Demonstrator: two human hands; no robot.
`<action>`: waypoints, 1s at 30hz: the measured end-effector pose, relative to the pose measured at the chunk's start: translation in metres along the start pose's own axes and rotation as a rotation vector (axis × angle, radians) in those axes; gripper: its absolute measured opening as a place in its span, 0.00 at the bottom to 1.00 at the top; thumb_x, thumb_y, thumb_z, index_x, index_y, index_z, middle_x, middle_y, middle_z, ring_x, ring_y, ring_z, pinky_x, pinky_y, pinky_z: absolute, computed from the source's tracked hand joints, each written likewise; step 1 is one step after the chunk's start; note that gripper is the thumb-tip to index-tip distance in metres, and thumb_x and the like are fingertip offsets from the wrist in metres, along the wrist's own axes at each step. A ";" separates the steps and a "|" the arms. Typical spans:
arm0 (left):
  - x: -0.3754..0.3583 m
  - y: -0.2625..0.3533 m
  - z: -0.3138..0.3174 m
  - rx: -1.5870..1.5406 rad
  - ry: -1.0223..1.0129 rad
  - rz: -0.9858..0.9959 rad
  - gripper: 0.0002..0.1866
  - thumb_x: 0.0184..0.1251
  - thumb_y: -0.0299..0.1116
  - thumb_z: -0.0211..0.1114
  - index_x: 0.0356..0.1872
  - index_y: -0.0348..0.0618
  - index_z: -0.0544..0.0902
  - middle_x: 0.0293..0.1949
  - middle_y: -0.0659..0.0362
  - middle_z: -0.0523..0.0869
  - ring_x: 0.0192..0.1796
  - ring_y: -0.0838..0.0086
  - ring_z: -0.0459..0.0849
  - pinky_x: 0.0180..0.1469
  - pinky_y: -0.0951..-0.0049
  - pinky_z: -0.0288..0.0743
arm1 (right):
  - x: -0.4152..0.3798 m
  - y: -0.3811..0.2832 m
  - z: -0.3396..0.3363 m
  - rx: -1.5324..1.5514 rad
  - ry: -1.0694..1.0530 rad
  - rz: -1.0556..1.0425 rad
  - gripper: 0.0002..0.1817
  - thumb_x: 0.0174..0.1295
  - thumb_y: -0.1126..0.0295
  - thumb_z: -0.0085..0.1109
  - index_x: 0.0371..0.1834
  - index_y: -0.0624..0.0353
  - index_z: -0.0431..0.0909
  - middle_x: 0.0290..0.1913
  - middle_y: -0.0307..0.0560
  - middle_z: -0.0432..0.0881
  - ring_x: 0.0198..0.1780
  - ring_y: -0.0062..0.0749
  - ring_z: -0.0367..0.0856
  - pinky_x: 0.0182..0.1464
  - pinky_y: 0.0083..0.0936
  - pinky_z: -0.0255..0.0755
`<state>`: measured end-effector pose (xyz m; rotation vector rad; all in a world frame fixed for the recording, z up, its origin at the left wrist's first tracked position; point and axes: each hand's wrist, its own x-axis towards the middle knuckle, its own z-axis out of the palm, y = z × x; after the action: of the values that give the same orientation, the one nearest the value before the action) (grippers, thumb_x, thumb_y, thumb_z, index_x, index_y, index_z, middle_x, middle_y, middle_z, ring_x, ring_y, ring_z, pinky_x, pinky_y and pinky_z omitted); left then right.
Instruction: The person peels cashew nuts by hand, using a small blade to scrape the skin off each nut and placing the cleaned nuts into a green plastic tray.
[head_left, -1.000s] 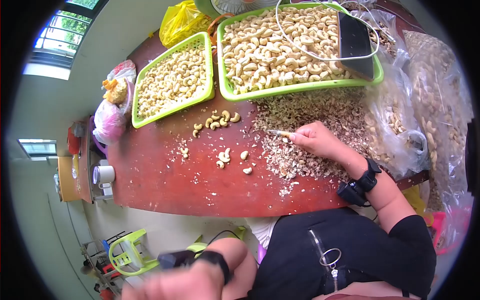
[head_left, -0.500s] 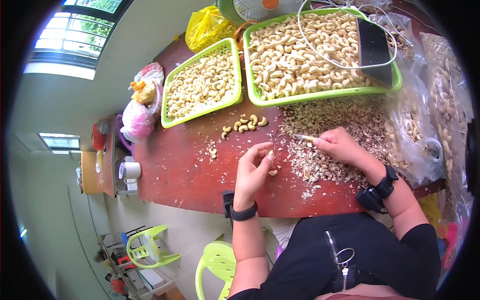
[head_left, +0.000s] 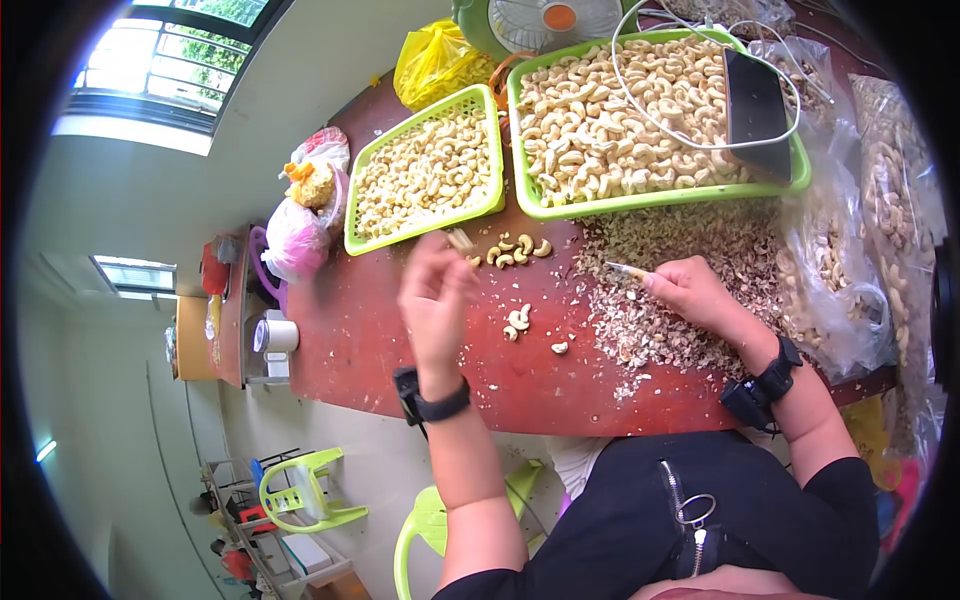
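My left hand [head_left: 437,290] is raised over the red table, blurred by motion, with a pale cashew [head_left: 460,241] at its fingertips, just below the smaller green basket [head_left: 497,160]. Closed round a small knife [head_left: 628,270], my right hand [head_left: 690,290] rests at the heap of shell bits [head_left: 640,330], blade pointing left. A group of cashews [head_left: 520,250] lies between my hands and the baskets. Nearer me are a few more cashews [head_left: 518,320] and a single one [head_left: 560,348]. The larger green basket [head_left: 665,199] is full of cashews.
A phone [head_left: 757,115] and a white cable lie on the larger basket. Behind stand a fan [head_left: 530,22] and a yellow bag [head_left: 440,68]. Plastic bags of nuts [head_left: 835,270] line the right side. White and pink bags [head_left: 295,240] sit at the left edge.
My left hand has moved left and up toward the smaller basket. My right hand still holds the knife over the shell bits. The whole view has shifted slightly.
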<state>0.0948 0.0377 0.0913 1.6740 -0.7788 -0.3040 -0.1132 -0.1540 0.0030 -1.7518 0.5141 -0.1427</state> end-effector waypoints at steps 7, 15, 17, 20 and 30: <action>-0.012 -0.031 -0.007 0.702 -0.157 -0.167 0.11 0.49 0.33 0.64 0.31 0.36 0.81 0.24 0.54 0.82 0.26 0.75 0.80 0.32 0.77 0.73 | 0.002 0.000 -0.001 -0.060 0.025 -0.039 0.22 0.56 0.59 0.52 0.11 0.64 0.67 0.09 0.36 0.61 0.14 0.17 0.56 0.17 0.22 0.52; -0.040 -0.058 0.017 0.466 -0.170 -0.345 0.06 0.51 0.25 0.59 0.31 0.36 0.77 0.23 0.57 0.80 0.23 0.78 0.79 0.29 0.79 0.73 | -0.002 -0.004 0.003 -0.058 -0.029 -0.026 0.21 0.57 0.59 0.52 0.13 0.63 0.69 0.09 0.35 0.62 0.14 0.15 0.55 0.17 0.21 0.53; -0.041 -0.054 0.020 0.269 -0.164 -0.311 0.07 0.52 0.23 0.58 0.33 0.35 0.77 0.25 0.59 0.80 0.26 0.78 0.79 0.30 0.79 0.73 | -0.005 -0.009 0.005 -0.030 -0.048 -0.015 0.21 0.57 0.59 0.52 0.13 0.63 0.70 0.09 0.34 0.62 0.15 0.15 0.55 0.17 0.20 0.53; -0.047 -0.036 0.026 -0.150 -0.218 -0.387 0.10 0.53 0.21 0.58 0.38 0.35 0.77 0.30 0.59 0.81 0.30 0.79 0.79 0.31 0.80 0.73 | -0.012 -0.019 0.008 0.018 -0.131 -0.015 0.21 0.58 0.58 0.52 0.14 0.62 0.71 0.10 0.33 0.62 0.16 0.14 0.55 0.17 0.19 0.52; -0.053 -0.015 0.054 -0.480 -0.476 -0.396 0.21 0.49 0.16 0.60 0.48 0.32 0.72 0.41 0.56 0.76 0.34 0.80 0.77 0.32 0.83 0.74 | -0.017 -0.021 0.020 0.004 -0.243 -0.030 0.21 0.58 0.57 0.50 0.15 0.62 0.72 0.10 0.34 0.62 0.15 0.15 0.56 0.17 0.21 0.52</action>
<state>0.0292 0.0308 0.0518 1.2935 -0.6399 -1.1087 -0.1160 -0.1260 0.0209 -1.7449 0.3104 0.0482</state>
